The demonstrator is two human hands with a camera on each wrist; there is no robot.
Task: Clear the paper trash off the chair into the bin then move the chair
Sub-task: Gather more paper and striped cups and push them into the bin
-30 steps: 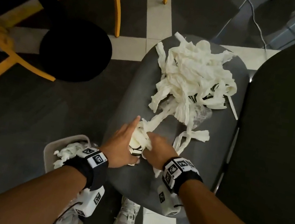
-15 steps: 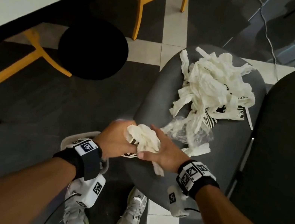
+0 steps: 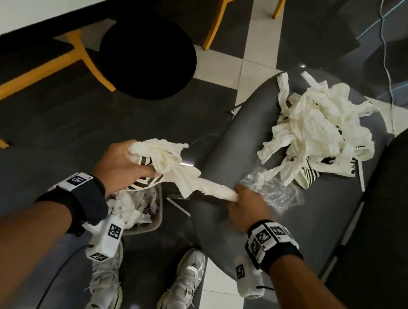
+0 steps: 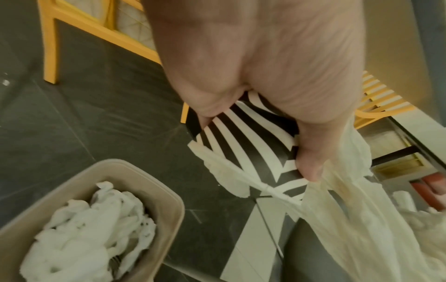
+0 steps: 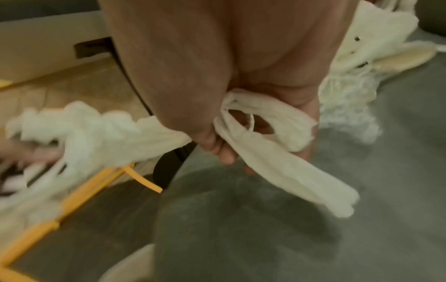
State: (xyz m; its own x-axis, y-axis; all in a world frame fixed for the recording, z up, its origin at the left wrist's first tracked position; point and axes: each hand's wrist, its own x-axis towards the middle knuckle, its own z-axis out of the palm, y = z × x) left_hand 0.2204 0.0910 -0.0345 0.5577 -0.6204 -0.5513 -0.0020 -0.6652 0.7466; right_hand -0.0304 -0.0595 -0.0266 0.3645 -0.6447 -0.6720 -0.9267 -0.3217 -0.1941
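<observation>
The left hand (image 3: 122,164) grips a wad (image 3: 166,158) of white and striped paper, held above the bin (image 4: 154,192) that sits at its 6 o'clock. A strip (image 3: 214,191) runs from the wad toward 3 o'clock into the right hand (image 3: 244,210), whose fingers curl round it, perhaps pinching. The pile (image 3: 318,131) lies on the chair (image 3: 238,138) at 1 o'clock of the right hand
</observation>
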